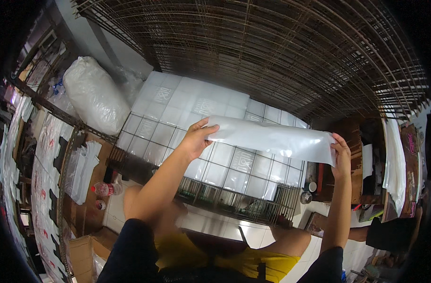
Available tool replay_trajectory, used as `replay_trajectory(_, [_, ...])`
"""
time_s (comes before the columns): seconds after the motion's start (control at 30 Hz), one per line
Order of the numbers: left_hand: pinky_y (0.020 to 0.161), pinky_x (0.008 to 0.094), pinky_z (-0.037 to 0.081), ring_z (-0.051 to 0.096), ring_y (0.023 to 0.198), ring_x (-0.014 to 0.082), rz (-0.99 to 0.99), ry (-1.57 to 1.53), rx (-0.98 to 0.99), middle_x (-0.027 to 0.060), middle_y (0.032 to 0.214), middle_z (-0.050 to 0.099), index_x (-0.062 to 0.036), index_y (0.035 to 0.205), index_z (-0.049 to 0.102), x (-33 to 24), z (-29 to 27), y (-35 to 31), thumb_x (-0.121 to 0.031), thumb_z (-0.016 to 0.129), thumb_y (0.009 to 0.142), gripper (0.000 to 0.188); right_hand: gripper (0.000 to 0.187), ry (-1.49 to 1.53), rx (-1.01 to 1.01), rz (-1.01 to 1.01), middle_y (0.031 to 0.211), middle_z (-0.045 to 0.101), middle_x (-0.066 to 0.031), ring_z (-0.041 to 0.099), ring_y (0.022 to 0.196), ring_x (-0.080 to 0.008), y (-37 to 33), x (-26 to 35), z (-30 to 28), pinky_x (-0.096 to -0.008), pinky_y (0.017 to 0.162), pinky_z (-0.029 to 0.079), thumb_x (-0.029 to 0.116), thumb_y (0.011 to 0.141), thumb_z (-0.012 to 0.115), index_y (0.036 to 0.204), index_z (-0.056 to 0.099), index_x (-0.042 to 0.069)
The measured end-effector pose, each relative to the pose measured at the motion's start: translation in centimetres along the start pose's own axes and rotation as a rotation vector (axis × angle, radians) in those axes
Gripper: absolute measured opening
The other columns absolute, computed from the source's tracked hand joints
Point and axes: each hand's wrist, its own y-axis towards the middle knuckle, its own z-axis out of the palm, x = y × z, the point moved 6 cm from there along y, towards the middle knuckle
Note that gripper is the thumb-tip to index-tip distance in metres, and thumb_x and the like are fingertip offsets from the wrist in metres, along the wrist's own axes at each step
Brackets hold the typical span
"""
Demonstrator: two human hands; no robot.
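A long whitish plastic sheet is stretched between my two hands, above a wire rack. Its left end is pinched between the thumb and fingers of my left hand. My right hand grips the other end, its fingers curled over the edge. Beneath the sheet, several flat white printed plastic sheets lie spread out in rows. Thin dark bars of the wire rack cross over the nearer rows.
Stacked wire racks lean over the far side. A bulging clear plastic sack stands at the left, above a bottle with a red cap. An open cardboard box sits lower left. Another person's dark sleeve shows at right.
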Motion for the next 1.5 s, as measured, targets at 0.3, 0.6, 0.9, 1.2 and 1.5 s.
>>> replay_trajectory(0.3, [0.055, 0.0233, 0.044, 0.054, 0.059, 0.0093, 0.308, 0.527, -0.240, 0.0054, 0.070, 0.062, -0.0027, 0.098, 0.065, 9.2, -4.8, 8.5, -0.012, 0.072, 0.075, 0.026, 0.031, -0.410, -0.118, 0.073, 0.098, 0.063, -0.0066, 0.059, 0.075, -0.0132, 4.2, -16.5, -3.8, -0.0236, 0.066, 0.045, -0.004, 0.076, 0.053, 0.105, 0.062, 0.000])
replay_trajectory(0.6, [0.071, 0.0334, 0.052, 0.066, 0.078, 0.0240, 0.291, 1.022, -0.339, 0.0139, 0.088, 0.067, -0.0048, 0.089, 0.069, 12.9, -6.6, 13.8, -0.011, 0.069, 0.070, 0.020, 0.043, -0.773, -0.207, 0.038, 0.104, 0.062, -0.0141, 0.063, 0.084, -0.0221, 8.5, -29.0, -3.5, -0.0273, 0.065, 0.049, -0.007, 0.069, 0.057, 0.111, 0.061, 0.002])
replay_trajectory(0.9, [0.071, 0.0339, 0.052, 0.065, 0.076, 0.0261, 0.365, 1.096, -0.392, 0.0149, 0.082, 0.067, -0.0045, 0.092, 0.068, 11.8, -7.1, 15.3, -0.008, 0.065, 0.071, 0.021, 0.035, -0.836, -0.210, -0.059, 0.101, 0.064, -0.0169, 0.064, 0.091, -0.0261, 10.0, -29.0, -2.4, -0.0311, 0.076, 0.050, -0.003, 0.071, 0.058, 0.106, 0.062, 0.002])
replay_trajectory(1.2, [0.071, 0.0360, 0.052, 0.065, 0.075, 0.0278, 0.419, 1.139, -0.411, 0.0153, 0.081, 0.066, -0.0039, 0.091, 0.068, 11.6, -7.1, 15.3, -0.008, 0.066, 0.070, 0.021, 0.033, -0.920, -0.245, -0.033, 0.102, 0.064, -0.0168, 0.065, 0.085, -0.0259, 9.7, -29.5, -2.4, -0.0305, 0.074, 0.050, -0.001, 0.074, 0.060, 0.106, 0.063, 0.005])
replay_trajectory(1.5, [0.074, 0.0384, 0.050, 0.060, 0.084, 0.0303, 0.439, 1.210, -0.521, 0.0131, 0.090, 0.062, -0.0051, 0.093, 0.065, 10.4, -6.9, 13.9, -0.013, 0.070, 0.068, 0.026, 0.031, -0.884, -0.286, 0.003, 0.104, 0.063, -0.0139, 0.061, 0.094, -0.0228, 8.7, -28.6, -2.0, -0.0314, 0.078, 0.049, 0.004, 0.075, 0.063, 0.107, 0.063, 0.007])
